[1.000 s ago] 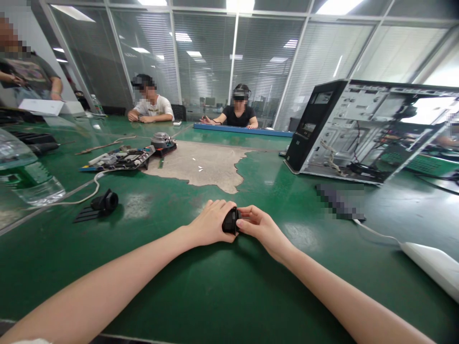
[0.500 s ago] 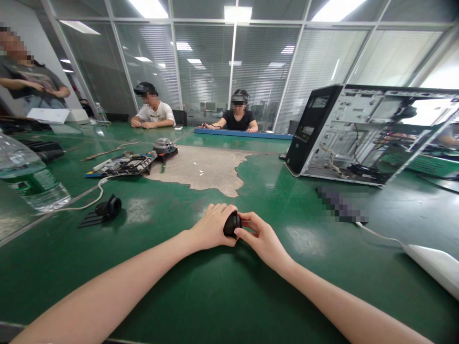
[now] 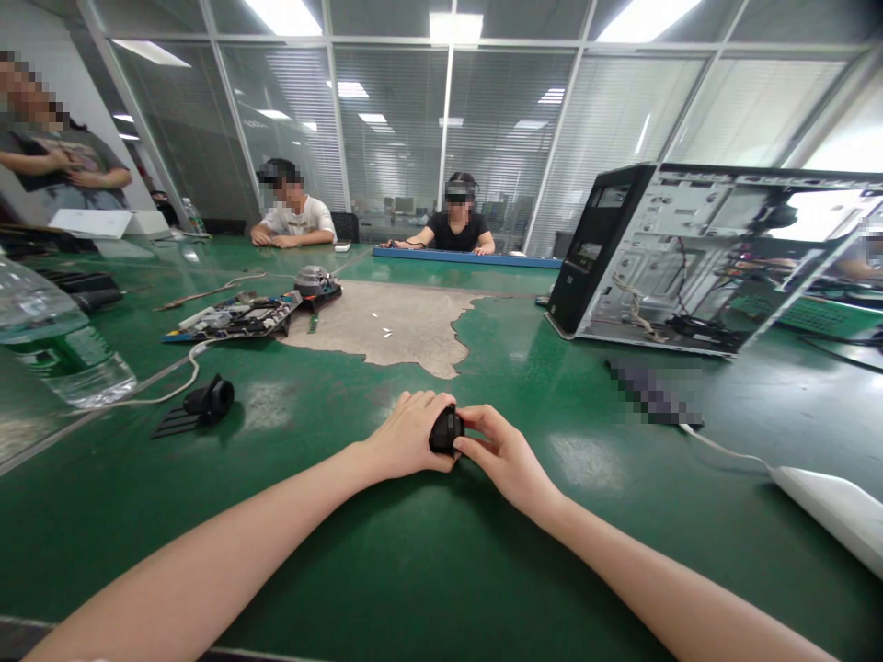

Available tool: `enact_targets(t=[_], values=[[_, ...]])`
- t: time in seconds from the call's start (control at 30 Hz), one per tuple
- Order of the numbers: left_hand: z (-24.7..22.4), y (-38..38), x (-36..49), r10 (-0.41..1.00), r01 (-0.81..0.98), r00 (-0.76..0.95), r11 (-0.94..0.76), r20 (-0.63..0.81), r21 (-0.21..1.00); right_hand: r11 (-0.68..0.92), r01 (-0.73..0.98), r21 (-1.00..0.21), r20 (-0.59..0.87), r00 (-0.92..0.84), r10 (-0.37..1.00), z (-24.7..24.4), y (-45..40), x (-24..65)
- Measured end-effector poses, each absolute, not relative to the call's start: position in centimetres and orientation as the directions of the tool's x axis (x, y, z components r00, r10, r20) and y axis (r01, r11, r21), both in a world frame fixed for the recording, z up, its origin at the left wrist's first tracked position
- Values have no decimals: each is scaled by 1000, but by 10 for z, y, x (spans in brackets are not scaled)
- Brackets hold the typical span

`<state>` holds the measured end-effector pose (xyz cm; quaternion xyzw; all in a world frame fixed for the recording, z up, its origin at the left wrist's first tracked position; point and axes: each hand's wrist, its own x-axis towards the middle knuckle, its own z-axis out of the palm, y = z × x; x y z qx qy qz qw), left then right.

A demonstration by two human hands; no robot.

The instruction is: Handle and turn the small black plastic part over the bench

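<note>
My left hand [image 3: 412, 430] is wrapped over a small black rounded object [image 3: 445, 429], close to the green tabletop. This object's right end faces my right hand, with a small rectangular detail on it; its exact kind I cannot make out. From the right, my right hand [image 3: 502, 449] pinches that end between thumb and fingers. The left palm and fingers hide the object's far side. Left of my hands, a black plastic part with a round opening and flat prongs [image 3: 200, 405] lies on the table.
An open computer case [image 3: 621, 267] stands at right, near a blurred dark item [image 3: 652, 393] cabled to a white device [image 3: 828, 510]. A circuit board [image 3: 238, 315], cooling fan [image 3: 317, 283] and water bottle [image 3: 65, 345] are at left. Two people sit across; another stands at left.
The black object is turned slightly in my hands, so its right end shows differently. My right thumb has shifted a little. At far left the standing person's hands have moved.
</note>
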<state>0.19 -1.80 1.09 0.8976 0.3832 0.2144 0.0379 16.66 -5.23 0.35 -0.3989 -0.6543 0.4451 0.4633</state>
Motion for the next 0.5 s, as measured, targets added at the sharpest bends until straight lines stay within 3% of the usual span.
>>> enact_targets(t=[0.5], values=[[10,-17,3,704,676,608,-701,367,225,158,51,-986,137,-282,949,4,-46,165]])
